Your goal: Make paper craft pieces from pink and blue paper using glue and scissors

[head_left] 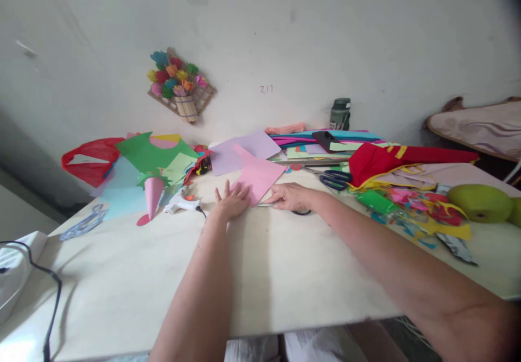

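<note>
A sheet of pink paper point(262, 175) lies on the table in front of me, one pointed strip sticking up at its far side. My left hand point(233, 202) rests flat on its near left edge with fingers spread. At the near right edge, the fingers of my right hand point(288, 196) are closed around what looks like a pair of scissors. A thin grey blade point(264, 205) shows by the paper's near corner, and a dark loop point(302, 213) shows below the wrist. The rest of that tool is hidden by the hand.
To the left are a white glue gun point(182, 203), a pink paper cone point(153, 196) and green paper point(157, 153). Large dark-handled scissors point(336, 178) lie right of centre, near red cloth point(370, 164). Paper scraps point(437, 210) and a green fruit point(480, 203) sit far right. A bottle point(340, 115) stands behind.
</note>
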The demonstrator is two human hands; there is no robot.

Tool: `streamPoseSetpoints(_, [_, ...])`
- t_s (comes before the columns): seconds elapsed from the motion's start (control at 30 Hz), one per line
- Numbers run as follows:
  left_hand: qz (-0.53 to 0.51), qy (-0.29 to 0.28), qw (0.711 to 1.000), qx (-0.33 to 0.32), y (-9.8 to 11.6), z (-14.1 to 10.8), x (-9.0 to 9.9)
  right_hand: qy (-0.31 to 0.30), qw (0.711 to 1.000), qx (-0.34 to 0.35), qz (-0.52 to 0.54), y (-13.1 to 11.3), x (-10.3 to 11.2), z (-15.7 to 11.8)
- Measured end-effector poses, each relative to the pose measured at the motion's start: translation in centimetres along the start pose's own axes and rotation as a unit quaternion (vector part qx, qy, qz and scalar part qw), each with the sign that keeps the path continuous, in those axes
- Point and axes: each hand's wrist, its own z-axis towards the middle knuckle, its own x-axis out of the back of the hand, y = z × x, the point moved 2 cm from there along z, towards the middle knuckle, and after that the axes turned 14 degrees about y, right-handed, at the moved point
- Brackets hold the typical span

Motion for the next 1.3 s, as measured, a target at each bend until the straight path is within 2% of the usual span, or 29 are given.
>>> streamPoseSetpoints(0.27, [-0.001,0.012,1.0,-0.001,-0.2,0.2,-0.5,-0.014,1.0,0.004,0.0,-0.5,0.4,-0.1])
streamPoseSetpoints(0.67, [-0.002,0.002,1.0,0.0,-0.1,0.2,-0.5,-0.028,1.0,-0.002,0.002,-0.7,0.5,-0.1])
streamPoseSetpoints(0.8, [-0.008,0.006,1.0,0.003,-0.2,0.2,-0.4,0.013,0.999,0.005,0.044,0.4,0.6,-0.1])
streamPoseSetpoints(0.93, [-0.011,0.024,1.0,0.0,-0.2,0.4,-0.3,0.059,0.995,-0.025,0.08,2.4,0.9,-0.3])
streamPoseSetpoints(1.2, [0.003,0.091,0.996,0.006,1.0,0.5,-0.3,0.026,0.997,-0.074,-0.011,3.3,0.7,-0.8])
streamPoseSetpoints(1.3, [0.007,0.1,0.995,0.003,1.5,0.4,-0.4,0.045,0.995,-0.086,-0.021,3.5,0.6,-0.7])
